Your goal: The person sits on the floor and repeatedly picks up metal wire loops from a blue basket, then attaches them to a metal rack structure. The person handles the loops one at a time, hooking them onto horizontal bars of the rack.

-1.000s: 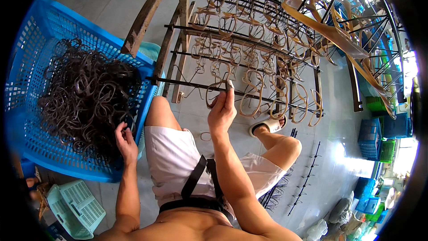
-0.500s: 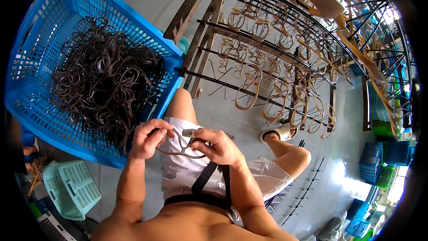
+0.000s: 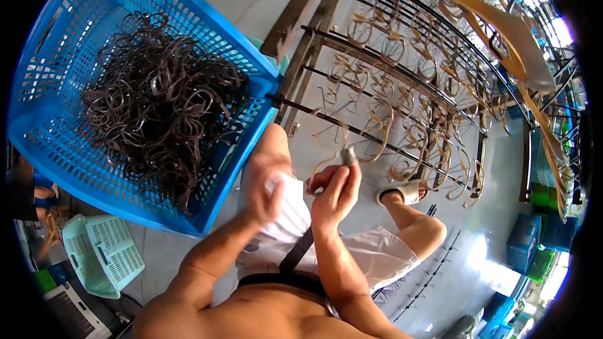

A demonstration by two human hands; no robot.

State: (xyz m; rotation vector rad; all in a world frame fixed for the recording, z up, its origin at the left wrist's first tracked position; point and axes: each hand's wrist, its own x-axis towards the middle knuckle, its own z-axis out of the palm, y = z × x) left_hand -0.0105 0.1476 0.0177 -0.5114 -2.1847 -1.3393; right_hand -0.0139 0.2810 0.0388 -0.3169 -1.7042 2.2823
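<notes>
My right hand (image 3: pixel 336 198) pinches a tan loop (image 3: pixel 333 144) near the rack (image 3: pixel 402 88), my blurred left hand (image 3: pixel 264 188) looks closed beside it, and a loose pinch could drop it

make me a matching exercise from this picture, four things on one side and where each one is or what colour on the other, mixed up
Things:
1. big basket
2. small crate
3. sandal
4. dark loops

Places or colours:
a. pale green, on the floor at lower left
b. heaped inside the blue container
c. on the foot below the metal rack
d. blue, beside the person's left knee

Right pairs: 1-d, 2-a, 3-c, 4-b
</notes>
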